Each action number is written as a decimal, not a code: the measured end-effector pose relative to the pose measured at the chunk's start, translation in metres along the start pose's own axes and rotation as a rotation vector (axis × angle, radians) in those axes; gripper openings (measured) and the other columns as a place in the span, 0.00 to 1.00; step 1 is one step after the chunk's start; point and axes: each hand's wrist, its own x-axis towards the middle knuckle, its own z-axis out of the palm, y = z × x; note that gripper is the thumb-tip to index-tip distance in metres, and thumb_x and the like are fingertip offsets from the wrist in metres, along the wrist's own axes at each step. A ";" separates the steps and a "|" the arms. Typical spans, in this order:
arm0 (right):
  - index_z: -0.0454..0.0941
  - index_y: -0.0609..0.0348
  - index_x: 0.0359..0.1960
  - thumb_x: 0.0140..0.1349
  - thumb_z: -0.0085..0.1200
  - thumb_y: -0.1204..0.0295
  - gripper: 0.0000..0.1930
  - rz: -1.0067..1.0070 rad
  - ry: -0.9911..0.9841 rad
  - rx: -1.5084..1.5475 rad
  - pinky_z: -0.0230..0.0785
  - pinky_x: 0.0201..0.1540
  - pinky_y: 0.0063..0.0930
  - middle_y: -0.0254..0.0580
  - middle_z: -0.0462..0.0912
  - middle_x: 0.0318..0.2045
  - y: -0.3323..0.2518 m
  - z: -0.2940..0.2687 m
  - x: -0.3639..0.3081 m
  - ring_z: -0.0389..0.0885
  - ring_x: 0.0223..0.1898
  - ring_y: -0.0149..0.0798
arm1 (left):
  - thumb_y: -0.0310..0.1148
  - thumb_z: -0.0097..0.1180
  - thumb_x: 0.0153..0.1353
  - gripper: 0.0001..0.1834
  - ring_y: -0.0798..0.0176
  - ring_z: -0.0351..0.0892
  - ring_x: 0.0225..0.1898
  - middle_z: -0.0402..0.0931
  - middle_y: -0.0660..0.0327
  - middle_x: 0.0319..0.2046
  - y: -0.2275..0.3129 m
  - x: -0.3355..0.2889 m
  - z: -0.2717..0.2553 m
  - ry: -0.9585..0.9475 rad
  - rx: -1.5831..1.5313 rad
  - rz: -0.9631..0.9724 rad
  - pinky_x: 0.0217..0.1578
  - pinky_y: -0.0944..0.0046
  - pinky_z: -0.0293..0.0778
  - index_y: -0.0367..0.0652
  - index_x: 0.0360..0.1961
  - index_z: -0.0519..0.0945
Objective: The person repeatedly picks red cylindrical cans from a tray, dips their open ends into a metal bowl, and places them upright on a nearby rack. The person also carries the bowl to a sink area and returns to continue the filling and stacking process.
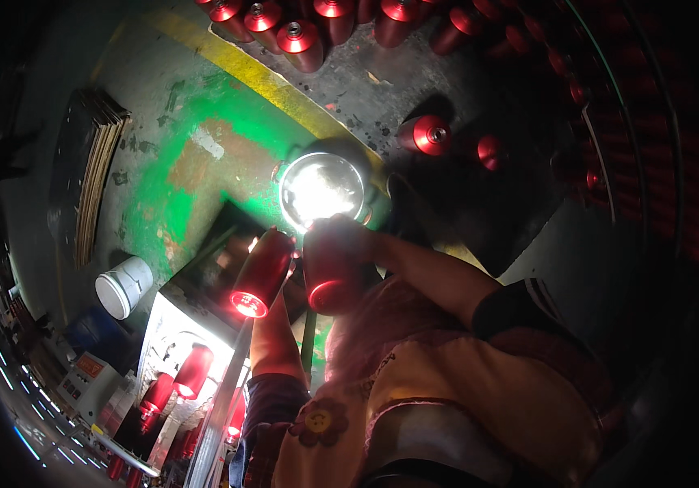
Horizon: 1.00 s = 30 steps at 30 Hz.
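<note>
Two red metal bottles are held side by side, bases toward me. My left hand (291,267) grips the left bottle (262,268) from behind, with only part of its fingers showing. The right bottle (329,276) is in my right hand (351,234), whose fingers wrap its far end in shadow. Just beyond both hands is a round metal vessel (286,200) with side handles, its inside washed out by bright glare. The far ends of both bottles come close to its near rim; whether they touch it I cannot tell.
Several red bottles (299,45) stand on the dark worktop (349,89) ahead; another red bottle (429,135) lies nearer. Red bottles fill racks at the right. Left are stacked cardboard sheets (99,183), a white bucket (123,288) and a lit conveyor-like unit carrying red bottles (193,371).
</note>
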 end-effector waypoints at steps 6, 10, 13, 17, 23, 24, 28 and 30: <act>0.72 0.57 0.52 0.59 0.53 0.60 0.22 0.190 0.059 0.567 0.66 0.60 0.43 0.49 0.78 0.50 -0.016 0.003 0.002 0.77 0.52 0.43 | 0.64 0.37 0.65 0.34 0.28 0.68 0.52 0.61 0.40 0.62 -0.001 -0.005 0.016 0.103 -0.046 0.062 0.35 0.32 0.76 0.59 0.65 0.63; 0.73 0.59 0.51 0.60 0.50 0.65 0.19 -0.180 0.096 0.174 0.66 0.58 0.36 0.47 0.78 0.50 -0.080 -0.034 -0.035 0.77 0.51 0.40 | 0.61 0.39 0.66 0.32 0.40 0.74 0.49 0.71 0.45 0.55 0.003 0.022 0.066 0.117 0.484 0.212 0.42 0.41 0.77 0.50 0.61 0.69; 0.69 0.61 0.55 0.57 0.49 0.67 0.23 -0.262 0.441 0.427 0.70 0.57 0.44 0.57 0.76 0.53 -0.188 -0.074 -0.125 0.77 0.51 0.51 | 0.54 0.45 0.66 0.27 0.51 0.79 0.46 0.77 0.51 0.51 0.013 0.068 0.126 0.455 0.765 0.439 0.47 0.52 0.77 0.50 0.59 0.72; 0.70 0.57 0.59 0.53 0.55 0.69 0.28 -0.569 0.903 -0.194 0.69 0.58 0.37 0.51 0.75 0.54 -0.319 -0.116 -0.233 0.75 0.54 0.44 | 0.27 0.59 0.57 0.19 0.60 0.76 0.51 0.78 0.54 0.51 -0.005 0.150 0.208 0.257 1.401 0.777 0.56 0.61 0.69 0.33 0.50 0.79; 0.82 0.45 0.48 0.46 0.68 0.71 0.23 -0.467 1.365 -1.447 0.61 0.63 0.37 0.41 0.68 0.60 -0.312 -0.198 -0.249 0.66 0.61 0.46 | 0.25 0.72 0.40 0.21 0.60 0.67 0.50 0.75 0.63 0.53 -0.087 0.284 0.242 0.147 2.066 1.070 0.53 0.62 0.67 0.56 0.39 0.88; 0.83 0.45 0.48 0.48 0.68 0.70 0.22 -0.448 1.383 -1.406 0.59 0.65 0.38 0.42 0.67 0.61 -0.292 -0.216 -0.240 0.64 0.62 0.46 | 0.26 0.72 0.39 0.21 0.57 0.69 0.50 0.75 0.62 0.53 -0.093 0.302 0.238 0.124 2.175 1.150 0.52 0.60 0.68 0.57 0.39 0.88; 0.85 0.35 0.45 0.43 0.70 0.70 0.23 -0.316 1.331 -1.505 0.61 0.64 0.40 0.40 0.64 0.62 -0.235 -0.272 -0.221 0.62 0.63 0.48 | 0.29 0.73 0.39 0.21 0.51 0.69 0.54 0.72 0.60 0.57 -0.110 0.340 0.219 0.131 2.331 1.179 0.54 0.55 0.67 0.57 0.40 0.87; 0.85 0.32 0.45 0.42 0.71 0.70 0.24 -0.240 1.304 -1.476 0.60 0.63 0.41 0.40 0.64 0.63 -0.223 -0.277 -0.217 0.61 0.63 0.50 | 0.29 0.72 0.40 0.20 0.49 0.67 0.57 0.69 0.56 0.60 -0.115 0.338 0.216 0.098 2.464 1.109 0.56 0.54 0.66 0.56 0.39 0.88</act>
